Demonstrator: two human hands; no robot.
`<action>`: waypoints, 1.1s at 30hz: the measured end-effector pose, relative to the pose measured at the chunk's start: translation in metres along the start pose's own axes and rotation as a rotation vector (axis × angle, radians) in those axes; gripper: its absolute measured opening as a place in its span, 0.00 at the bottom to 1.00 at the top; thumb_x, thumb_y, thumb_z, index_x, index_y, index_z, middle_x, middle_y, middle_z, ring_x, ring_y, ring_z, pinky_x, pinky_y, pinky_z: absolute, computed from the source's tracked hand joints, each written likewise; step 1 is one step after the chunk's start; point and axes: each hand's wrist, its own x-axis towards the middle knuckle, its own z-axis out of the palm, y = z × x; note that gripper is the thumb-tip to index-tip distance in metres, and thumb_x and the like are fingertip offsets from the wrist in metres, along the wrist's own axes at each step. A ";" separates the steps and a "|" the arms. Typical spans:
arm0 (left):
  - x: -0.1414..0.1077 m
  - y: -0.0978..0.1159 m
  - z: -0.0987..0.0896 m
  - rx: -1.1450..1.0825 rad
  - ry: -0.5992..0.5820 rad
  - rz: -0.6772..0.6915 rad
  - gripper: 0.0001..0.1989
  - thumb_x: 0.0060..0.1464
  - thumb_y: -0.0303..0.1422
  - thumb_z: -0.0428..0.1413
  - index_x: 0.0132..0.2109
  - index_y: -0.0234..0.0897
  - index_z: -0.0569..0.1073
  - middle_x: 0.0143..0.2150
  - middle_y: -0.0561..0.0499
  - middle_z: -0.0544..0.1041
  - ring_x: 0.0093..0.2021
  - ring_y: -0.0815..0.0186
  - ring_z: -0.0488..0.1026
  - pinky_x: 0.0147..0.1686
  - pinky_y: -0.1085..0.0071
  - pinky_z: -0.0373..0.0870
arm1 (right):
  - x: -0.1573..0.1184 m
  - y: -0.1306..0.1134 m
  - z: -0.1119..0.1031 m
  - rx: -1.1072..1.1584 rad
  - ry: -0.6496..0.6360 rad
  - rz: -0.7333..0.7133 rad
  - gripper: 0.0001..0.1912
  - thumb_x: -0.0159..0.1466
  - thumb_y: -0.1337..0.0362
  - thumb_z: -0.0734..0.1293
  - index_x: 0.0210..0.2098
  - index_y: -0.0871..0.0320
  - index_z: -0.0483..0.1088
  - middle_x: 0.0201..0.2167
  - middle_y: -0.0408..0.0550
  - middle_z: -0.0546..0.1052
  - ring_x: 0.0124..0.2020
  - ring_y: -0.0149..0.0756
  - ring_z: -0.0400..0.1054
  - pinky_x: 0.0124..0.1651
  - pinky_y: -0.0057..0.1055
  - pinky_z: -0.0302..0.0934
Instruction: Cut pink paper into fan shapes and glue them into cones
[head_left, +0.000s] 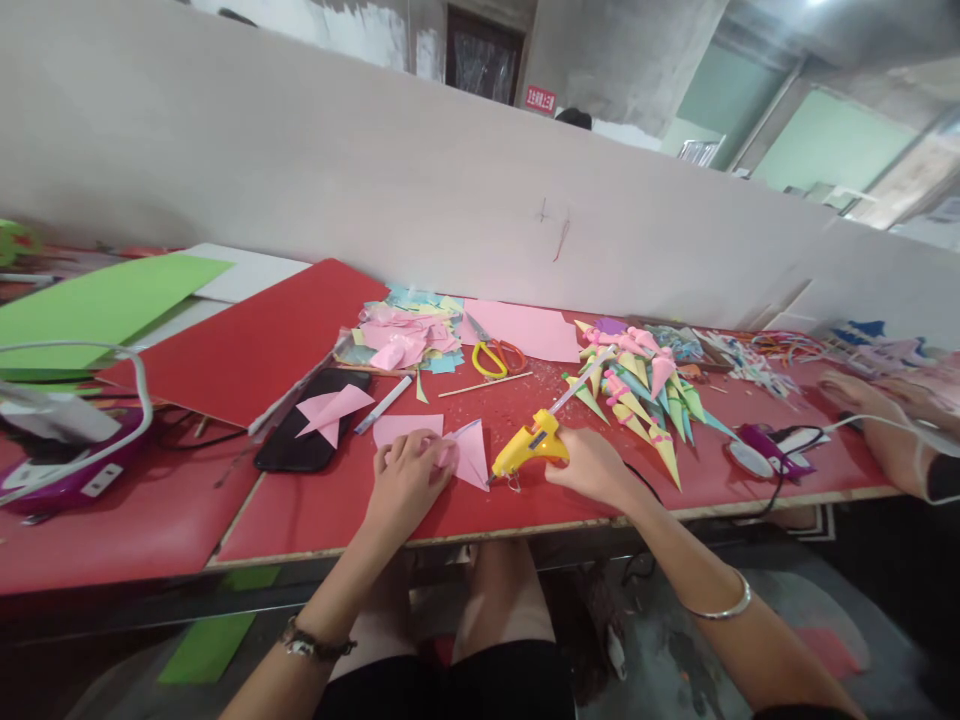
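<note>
My left hand (409, 478) presses down on folded pink paper (472, 455) near the table's front edge, its fingers bent over the sheet. A yellow glue gun (529, 445) is gripped in my right hand (592, 465), with a clear glue stick rising from its back. The gun's nozzle points down left and meets or nearly meets the paper's right corner. Another pink sheet (390, 428) lies partly under my left hand. Crossed pink pieces (334, 412) rest on a black phone-like object (289, 450), and a white pen (384, 403) is beside them.
Scissors (491, 358) and a thin stick (484, 385) lie behind my hands. Paper scraps (405, 335) are heaped at back left, pastel cones (649, 390) at right. Purple power strips (772, 450) with cables sit at both sides. Another person's arm (881, 430) rests at far right.
</note>
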 end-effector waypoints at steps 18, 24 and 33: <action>-0.001 -0.002 0.004 0.001 -0.006 0.001 0.12 0.53 0.34 0.51 0.45 0.45 0.72 0.48 0.47 0.70 0.48 0.58 0.65 0.48 0.58 0.54 | 0.005 -0.001 -0.002 -0.068 -0.070 -0.007 0.12 0.55 0.65 0.61 0.38 0.60 0.68 0.32 0.51 0.76 0.33 0.39 0.70 0.29 0.27 0.50; -0.001 -0.002 0.003 -0.001 -0.003 0.003 0.13 0.53 0.35 0.50 0.46 0.45 0.71 0.48 0.47 0.70 0.48 0.58 0.65 0.48 0.58 0.54 | 0.006 -0.003 -0.003 -0.083 -0.060 0.010 0.13 0.56 0.65 0.60 0.40 0.61 0.67 0.34 0.52 0.76 0.36 0.41 0.70 0.30 0.28 0.52; 0.000 0.000 0.002 -0.007 -0.002 -0.003 0.12 0.54 0.35 0.49 0.45 0.45 0.72 0.48 0.47 0.70 0.48 0.58 0.65 0.48 0.57 0.54 | 0.010 -0.006 -0.005 -0.092 -0.057 0.022 0.12 0.57 0.67 0.59 0.40 0.60 0.66 0.36 0.52 0.76 0.37 0.40 0.70 0.31 0.27 0.53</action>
